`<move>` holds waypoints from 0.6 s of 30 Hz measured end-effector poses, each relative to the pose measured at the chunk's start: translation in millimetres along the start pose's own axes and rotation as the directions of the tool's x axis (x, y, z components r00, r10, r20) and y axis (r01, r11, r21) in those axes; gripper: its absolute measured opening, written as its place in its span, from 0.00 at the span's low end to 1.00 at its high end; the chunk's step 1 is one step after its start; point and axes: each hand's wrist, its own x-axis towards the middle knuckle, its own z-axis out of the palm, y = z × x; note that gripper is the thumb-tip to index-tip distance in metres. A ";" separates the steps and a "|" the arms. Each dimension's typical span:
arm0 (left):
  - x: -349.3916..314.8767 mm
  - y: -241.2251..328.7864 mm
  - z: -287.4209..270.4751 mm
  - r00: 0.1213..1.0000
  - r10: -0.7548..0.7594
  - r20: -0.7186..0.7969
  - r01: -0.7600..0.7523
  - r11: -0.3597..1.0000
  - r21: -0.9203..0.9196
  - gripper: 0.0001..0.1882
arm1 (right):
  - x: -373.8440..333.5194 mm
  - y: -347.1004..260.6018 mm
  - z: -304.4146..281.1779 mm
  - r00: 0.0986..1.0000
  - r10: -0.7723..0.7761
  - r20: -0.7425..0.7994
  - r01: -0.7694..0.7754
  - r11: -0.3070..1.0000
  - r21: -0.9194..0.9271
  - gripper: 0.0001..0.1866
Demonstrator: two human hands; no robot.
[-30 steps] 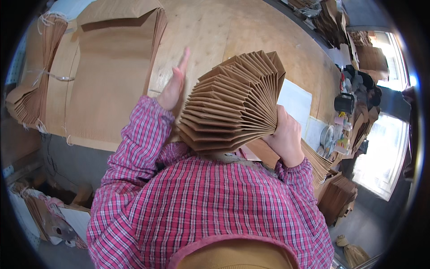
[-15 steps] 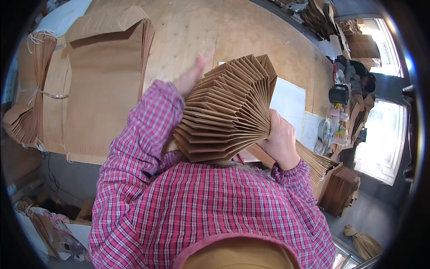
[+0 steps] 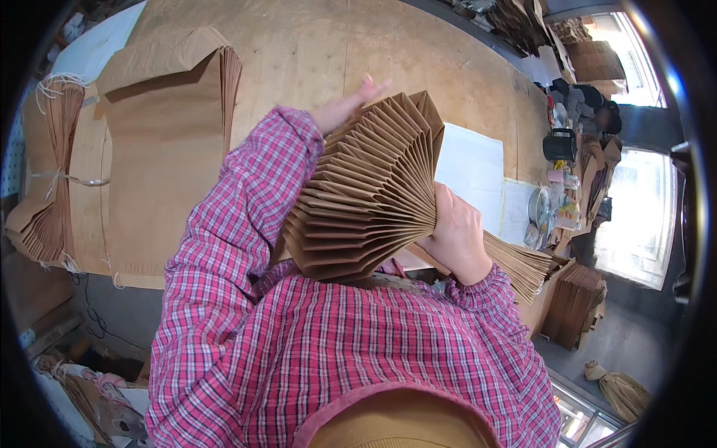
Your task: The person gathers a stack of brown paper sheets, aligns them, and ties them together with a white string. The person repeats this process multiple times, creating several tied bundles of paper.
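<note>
A thick bundle of brown paper bags [image 3: 366, 187] is spread like a fan in front of my chest. My right hand [image 3: 459, 235] is closed around its gathered end on the right, and the bags splay out toward the left. My left hand [image 3: 351, 104] is at the upper left edge of the fan with its fingers stretched out. Part of that hand is hidden behind the bags, so I cannot tell whether it touches them. Another sheaf of brown bags [image 3: 515, 265] with pale edges lies beyond my right wrist.
On the wooden table [image 3: 299, 60], a stack of large brown paper bags [image 3: 164, 164] lies at left, beside a tied bundle of bags [image 3: 60, 149]. White sheets [image 3: 470, 168] lie right of the fan. A dark container [image 3: 559, 144] and small items crowd the right edge.
My left hand has moved up and right along the fan's outer edge. The fan and my right hand have shifted slightly left in view, with the right grip kept.
</note>
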 end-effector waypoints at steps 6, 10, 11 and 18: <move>8.9 -6.6 0.5 0.997 -0.016 0.070 0.023 0.994 -0.103 0.42 | 3.0 -0.1 1.1 0.999 -0.032 -0.001 0.032 0.999 0.027 0.34; -12.0 8.2 -25.4 0.917 0.048 -0.396 0.000 0.993 0.121 0.38 | 9.6 2.7 2.1 1.000 -0.012 -0.025 0.012 1.000 -0.021 0.33; -24.8 12.0 -32.7 0.838 0.090 -0.538 -0.017 0.990 0.140 0.36 | 13.1 4.4 3.6 1.000 -0.005 -0.017 0.005 0.999 -0.037 0.33; -188.5 29.5 33.3 0.770 0.507 -0.387 -0.261 0.804 0.534 0.17 | 24.4 13.7 5.0 0.997 -0.008 -0.073 0.003 0.998 -0.058 0.30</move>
